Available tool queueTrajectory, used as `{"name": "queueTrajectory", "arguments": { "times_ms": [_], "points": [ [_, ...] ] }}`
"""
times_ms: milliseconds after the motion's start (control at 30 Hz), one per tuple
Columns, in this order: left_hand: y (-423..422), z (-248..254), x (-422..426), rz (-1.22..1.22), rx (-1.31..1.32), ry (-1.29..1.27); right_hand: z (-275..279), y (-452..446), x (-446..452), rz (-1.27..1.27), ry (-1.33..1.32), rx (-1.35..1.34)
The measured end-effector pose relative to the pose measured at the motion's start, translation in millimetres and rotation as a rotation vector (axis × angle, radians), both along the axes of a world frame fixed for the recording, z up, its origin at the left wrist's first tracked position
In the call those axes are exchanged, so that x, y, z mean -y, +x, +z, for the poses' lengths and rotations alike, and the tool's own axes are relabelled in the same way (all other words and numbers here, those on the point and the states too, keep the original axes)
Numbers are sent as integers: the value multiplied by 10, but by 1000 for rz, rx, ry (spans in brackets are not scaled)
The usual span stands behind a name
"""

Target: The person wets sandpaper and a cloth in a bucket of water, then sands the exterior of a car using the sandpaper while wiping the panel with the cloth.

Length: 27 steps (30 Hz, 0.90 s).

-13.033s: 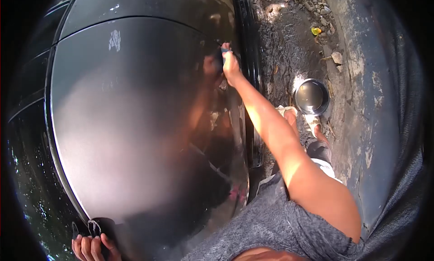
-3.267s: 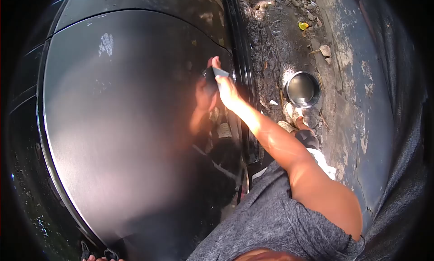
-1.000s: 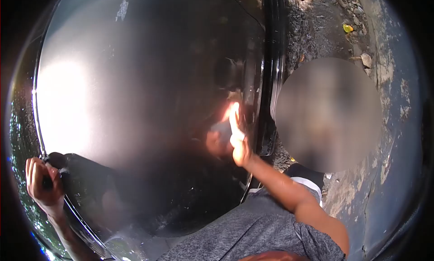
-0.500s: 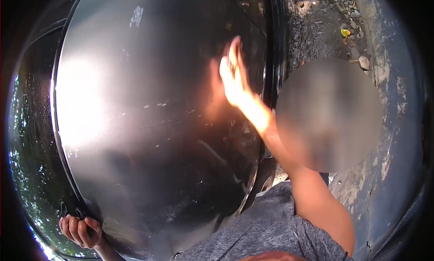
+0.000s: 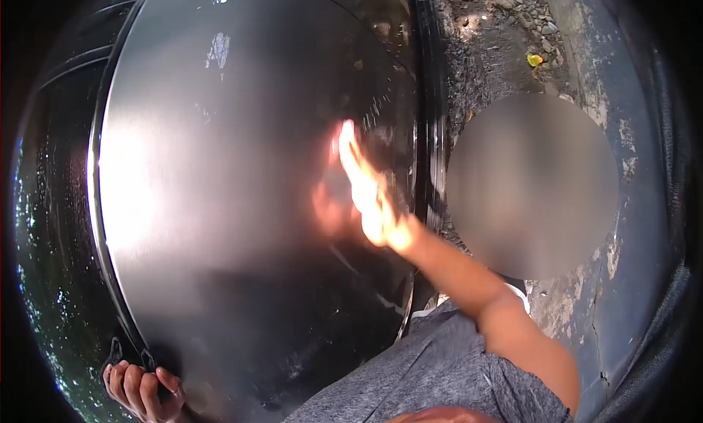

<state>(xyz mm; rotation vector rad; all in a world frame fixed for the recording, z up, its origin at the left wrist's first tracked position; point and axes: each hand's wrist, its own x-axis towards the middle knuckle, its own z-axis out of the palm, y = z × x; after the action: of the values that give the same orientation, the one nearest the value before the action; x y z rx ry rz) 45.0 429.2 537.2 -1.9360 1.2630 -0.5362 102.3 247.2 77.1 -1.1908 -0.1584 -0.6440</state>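
Note:
A glossy dark car body panel [image 5: 242,152] fills the middle of the head view, with pale scuffs and small specks on it. My right hand [image 5: 366,188] is over its right part, fingers stretched out, brightly lit and smeared. Its reddish reflection shows beside it in the panel; whether the palm touches the surface I cannot tell. At the lower left, my left hand [image 5: 143,390] has its fingers curled by the panel's trim edge. A black loop [image 5: 115,352] sticks up from the curled fingers; the rest of that thing is hidden in the grip.
Left of the bright trim strip [image 5: 94,181] is dark glass [image 5: 62,276] reflecting leaves. Along the right runs wet, stony ground [image 5: 487,57] with a yellow leaf [image 5: 534,60], then a worn grey wall [image 5: 586,42]. A blurred round patch covers part of that side.
My right hand has moved down and slightly left over the panel. My left hand appears slightly lower and further right, still curled. The whole view has shifted a little.

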Motion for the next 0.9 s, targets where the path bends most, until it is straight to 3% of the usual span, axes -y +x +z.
{"name": "queueTrajectory", "arguments": {
  "times_ms": [67,133,167,300,367,433,500,600,633,700,767,833,900],
  "points": [
    [34,-34,40,12,-16,-10,-58,42,-54,-9,62,51],
    [35,-40,67,25,-35,-8,-261,671,241,-85,154,154],
    [13,-65,61,34,-28,-8,-263,927,526,-47,21,-103],
    [32,-13,105,54,-13,32,-194,495,170,45,252,-37],
    [42,-1,108,44,-36,22,-68,198,114,47,163,-104],
    [48,11,84,30,-42,30,-527,953,159,-20,309,-222],
    [2,-42,112,52,-32,15,-572,1344,765,-28,205,-245],
    [71,-2,110,46,-30,23,-477,779,369,148,462,-75],
    [49,49,90,63,-54,50,-379,645,220,244,649,-260],
    [123,2,119,69,-57,40,-230,734,310,270,1084,-245],
    [282,-92,338,-186,-120,-114,-480,1094,627,88,642,-206],
    [254,-86,337,-141,-102,-116,-663,1360,763,99,720,-121],
    [301,-110,257,-193,-105,-163,-655,1068,511,229,853,-234]
  ]
}}
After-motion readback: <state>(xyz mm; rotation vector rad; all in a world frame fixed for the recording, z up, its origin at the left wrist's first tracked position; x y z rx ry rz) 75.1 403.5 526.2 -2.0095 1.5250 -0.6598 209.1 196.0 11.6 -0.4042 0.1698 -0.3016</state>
